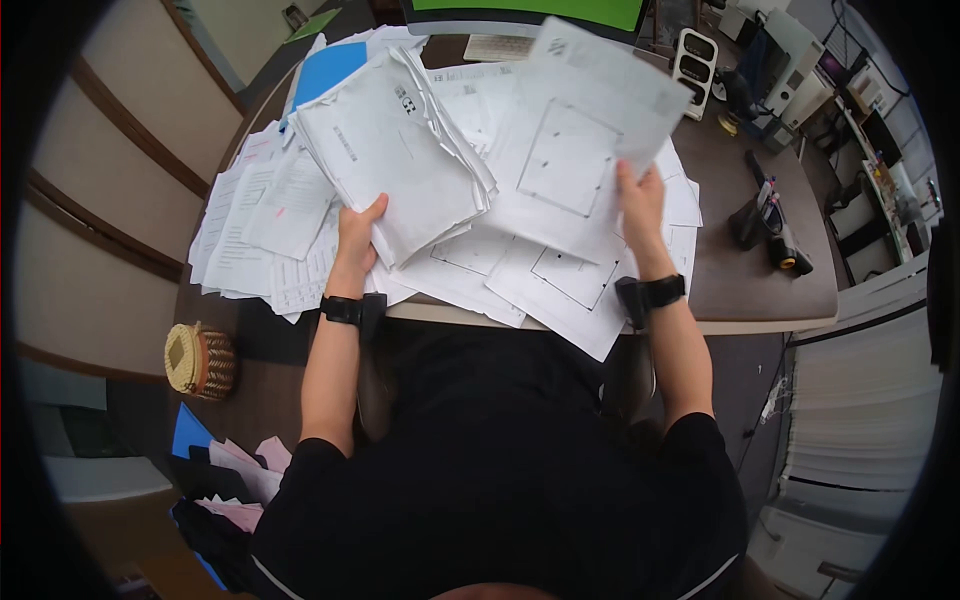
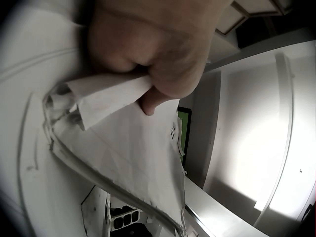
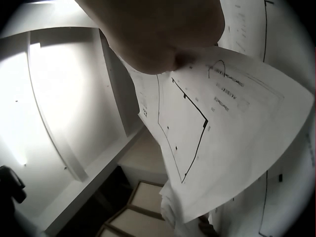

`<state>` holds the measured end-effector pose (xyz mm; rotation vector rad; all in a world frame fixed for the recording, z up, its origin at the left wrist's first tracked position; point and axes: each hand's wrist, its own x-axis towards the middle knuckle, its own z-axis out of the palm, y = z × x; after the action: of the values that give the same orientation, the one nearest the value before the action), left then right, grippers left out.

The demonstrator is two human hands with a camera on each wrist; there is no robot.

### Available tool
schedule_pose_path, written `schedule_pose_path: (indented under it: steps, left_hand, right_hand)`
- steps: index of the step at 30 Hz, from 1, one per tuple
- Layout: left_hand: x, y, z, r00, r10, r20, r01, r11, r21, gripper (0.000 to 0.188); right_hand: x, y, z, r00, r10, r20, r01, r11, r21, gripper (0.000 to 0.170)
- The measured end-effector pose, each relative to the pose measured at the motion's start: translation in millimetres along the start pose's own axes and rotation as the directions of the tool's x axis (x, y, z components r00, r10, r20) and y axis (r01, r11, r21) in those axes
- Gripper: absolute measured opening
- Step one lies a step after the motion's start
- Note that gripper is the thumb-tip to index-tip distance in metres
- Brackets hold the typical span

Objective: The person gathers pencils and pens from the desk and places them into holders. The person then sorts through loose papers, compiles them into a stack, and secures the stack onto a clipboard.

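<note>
My left hand (image 1: pixel 358 232) grips the lower left edge of a thick, crumpled stack of papers (image 1: pixel 400 150), with the thumb lying over its top sheet. Seen from the left wrist, the stack (image 2: pixel 133 153) is tilted, and one corner folds up beside the hand (image 2: pixel 148 44). At the right, my right hand (image 1: pixel 643 205) pinches the edge of a large sheet (image 1: pixel 570 140) printed with a rectangular outline. In the right wrist view this sheet (image 3: pixel 237 128) bends as it hangs from the hand (image 3: pixel 168 34). More printed sheets (image 1: pixel 575 290) lie spread beneath on the desk.
Loose papers (image 1: pixel 250 230) cover the desk's left side near a blue folder (image 1: pixel 330 75). A keyboard (image 1: pixel 498 47) and monitor (image 1: pixel 540 12) stand at the back. To the right are a white three-slot holder (image 1: pixel 694 72) and a pen holder (image 1: pixel 750 222). A woven basket (image 1: pixel 215 365) sits lower left.
</note>
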<state>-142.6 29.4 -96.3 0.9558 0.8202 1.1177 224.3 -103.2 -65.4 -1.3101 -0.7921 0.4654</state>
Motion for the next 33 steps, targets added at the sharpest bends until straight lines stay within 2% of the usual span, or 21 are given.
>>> schedule_pose_path:
  steps: [1,2,5,7,8,10,11,13,17,23,25,28,33]
  left_hand:
    - [-1,2,3,1.0,0.006,-0.005,-0.006,1.0,-0.019,0.046]
    - [-2,3,3,1.0,0.014,-0.012,-0.014,0.999,-0.037,0.046]
    - [2,-3,-5,0.998,0.055,0.019,-0.053,0.995,-0.09,0.047]
    - [1,-2,-7,0.999,0.051,0.01,-0.05,0.995,-0.082,0.047]
    - [2,-3,-5,0.999,0.05,0.006,-0.049,0.995,-0.082,0.047]
    - [2,-1,-7,1.0,0.011,0.026,-0.009,0.996,-0.09,0.047]
    - [2,0,-7,0.999,-0.016,0.038,0.02,0.995,-0.101,0.047]
    - [-3,2,-2,1.0,0.006,0.027,-0.003,0.996,-0.09,0.046]
    - [2,-1,-6,1.0,0.015,0.022,-0.013,0.996,-0.086,0.046]
    - [-1,1,-4,1.0,0.019,0.022,-0.017,0.997,-0.079,0.046]
    - [-2,1,-2,1.0,0.019,0.022,-0.017,0.997,-0.077,0.046]
    - [-1,4,-1,1.0,0.013,0.027,-0.011,0.997,-0.073,0.046]
    - [-4,5,4,1.0,0.027,0.016,-0.025,0.997,-0.073,0.046]
  right_hand:
    - [-1,8,12,0.997,0.063,0.055,-0.062,0.998,-0.021,0.024]
    - [-1,17,24,0.996,0.061,0.066,-0.06,0.998,-0.016,0.024]
    - [-6,33,45,0.994,0.089,0.067,-0.095,0.991,0.098,0.027]
    - [-7,34,43,0.972,0.172,0.158,-0.204,0.954,0.219,0.031]
    - [-6,34,42,0.974,0.172,0.15,-0.202,0.955,0.218,0.031]
    - [-10,31,39,0.952,0.215,0.22,-0.288,0.873,0.394,0.032]
    - [-12,29,38,0.953,0.218,0.212,-0.287,0.874,0.393,0.032]
    - [-11,22,39,0.921,0.275,0.276,-0.379,0.796,0.471,0.032]
    - [-12,20,40,0.918,0.264,0.297,-0.381,0.794,0.474,0.033]
    - [-13,14,37,0.888,0.299,0.349,-0.45,0.723,0.525,0.038]
    - [-9,15,36,0.869,0.308,0.388,-0.49,0.648,0.583,0.039]
    - [-7,20,35,0.85,0.304,0.431,-0.522,0.601,0.605,0.04]
    - [-6,22,36,0.838,0.284,0.466,-0.537,0.585,0.608,0.041]
